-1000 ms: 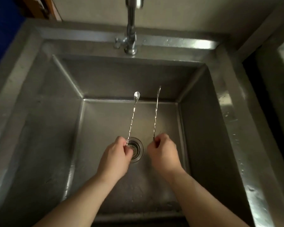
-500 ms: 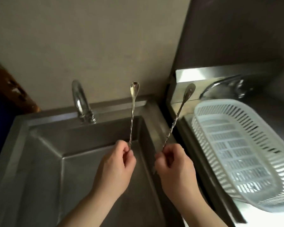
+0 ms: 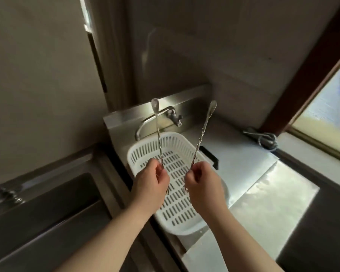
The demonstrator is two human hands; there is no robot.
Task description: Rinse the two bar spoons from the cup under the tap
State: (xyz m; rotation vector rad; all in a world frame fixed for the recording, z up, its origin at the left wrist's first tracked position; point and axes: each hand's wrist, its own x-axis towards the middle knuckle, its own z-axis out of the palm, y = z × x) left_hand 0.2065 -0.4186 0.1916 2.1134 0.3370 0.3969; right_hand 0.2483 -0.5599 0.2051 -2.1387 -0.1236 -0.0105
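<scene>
Two bar spoons stand bowl-up above a white slotted basket (image 3: 145, 152); the left hand (image 3: 150, 180) is closed around the lower stem of the left bar spoon (image 3: 157, 130), which rises nearly upright; the right hand (image 3: 202, 183) pinches the right bar spoon (image 3: 203, 126) the same way, its stem leaning outward to the right, its forked lower end poking out below the fingers; the spoons are apart, spreading at the top; the basket rests on a steel tabletop (image 3: 243, 154) beneath a wall tap (image 3: 165, 112); the sink (image 3: 47, 203) lies well off to the left.
</scene>
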